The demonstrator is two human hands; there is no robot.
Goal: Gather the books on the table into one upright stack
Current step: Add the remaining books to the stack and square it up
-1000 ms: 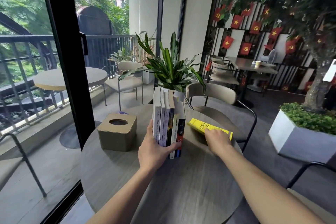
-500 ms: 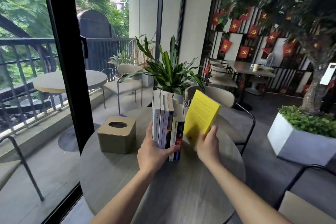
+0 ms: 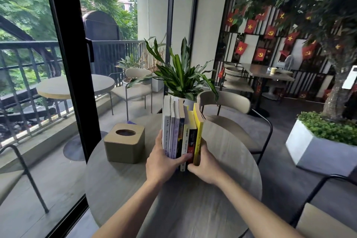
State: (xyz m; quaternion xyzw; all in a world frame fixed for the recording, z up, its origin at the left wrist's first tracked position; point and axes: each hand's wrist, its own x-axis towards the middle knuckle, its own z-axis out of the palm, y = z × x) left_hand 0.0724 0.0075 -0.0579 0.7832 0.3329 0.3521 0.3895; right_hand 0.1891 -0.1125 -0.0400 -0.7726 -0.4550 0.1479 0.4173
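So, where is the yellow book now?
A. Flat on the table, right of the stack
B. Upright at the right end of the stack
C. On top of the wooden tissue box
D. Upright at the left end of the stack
B: the yellow book stands upright against the right end of the stack of books, pressed in by the right hand.

Seven books [image 3: 181, 133] stand in one row on the counter [image 3: 222, 189]. One of them is yellow [image 3: 198, 135]. Two hands hold the row, the left [image 3: 161, 164] and the right [image 3: 205, 164]. One box [image 3: 124, 143]. One plant [image 3: 179, 77].
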